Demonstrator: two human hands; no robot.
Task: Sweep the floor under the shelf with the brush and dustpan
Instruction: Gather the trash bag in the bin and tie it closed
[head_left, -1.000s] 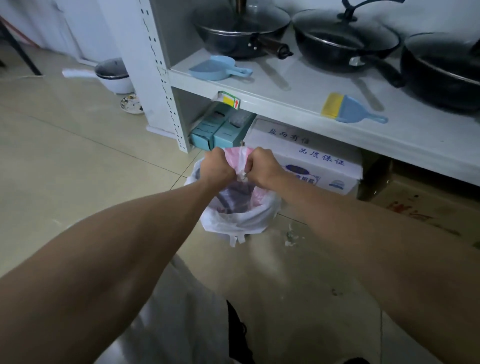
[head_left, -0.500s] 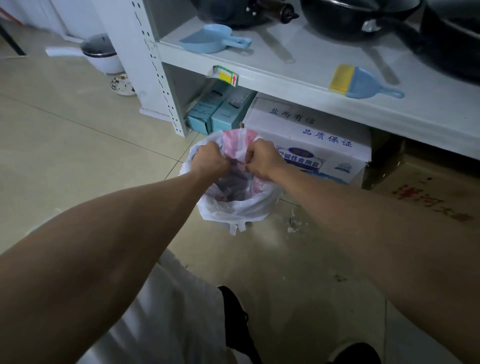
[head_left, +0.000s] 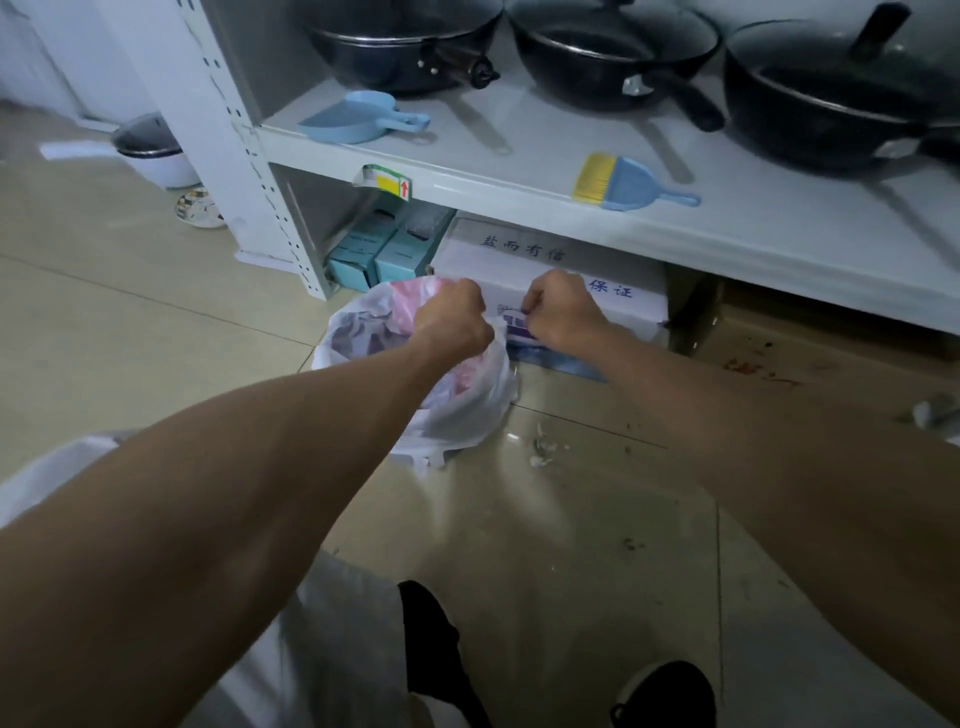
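Hands have drawn apart over the white bag (head_left: 467, 410).
Fingers of left hand (head_left: 454, 317) and right hand (head_left: 558, 312) clench its rim; pale-blue dustpan (head_left: 353, 122), yellow-bristled brush (head_left: 623, 182) lie shelved.

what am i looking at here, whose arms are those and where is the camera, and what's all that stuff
There is no machine here. A person wears one camera on the head, looking forward and down, so the two arms are their own. The left hand and right hand have curled fingers gripping the rim of a white plastic bag, which sits on the floor. A strip of the rim is stretched between them. On the shelf above lie a blue dustpan and a blue brush with yellow bristles, neither touched, in front of dark pans. Under the shelf stands a white box. Small scraps lie on the tiles just right of the bag.
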